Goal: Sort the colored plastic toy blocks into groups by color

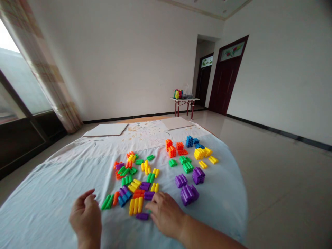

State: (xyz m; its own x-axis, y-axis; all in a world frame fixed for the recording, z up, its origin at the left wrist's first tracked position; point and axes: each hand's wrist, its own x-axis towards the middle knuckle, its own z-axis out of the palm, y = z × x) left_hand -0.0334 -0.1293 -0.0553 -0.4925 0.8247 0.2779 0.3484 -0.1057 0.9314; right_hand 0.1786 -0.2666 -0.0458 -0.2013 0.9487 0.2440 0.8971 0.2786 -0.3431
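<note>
My right hand reaches over the near side of a pile of coloured plastic building blocks. Its thumb and forefinger close around a green block, mostly hidden by the fingers. Beside these fingers lie a purple block and another purple block, with a yellow block a little to the left. To the left of the pile, my left hand hovers with loosely curled fingers, the forefinger apart from the thumb, and nothing visible in it. A green block is nearest to it.
Colour-sorted groups stand at right: purple stacks, green, yellow, orange and blue. Two pale boards lie at the far side of the cloth-covered table. A small table with bags stands beyond.
</note>
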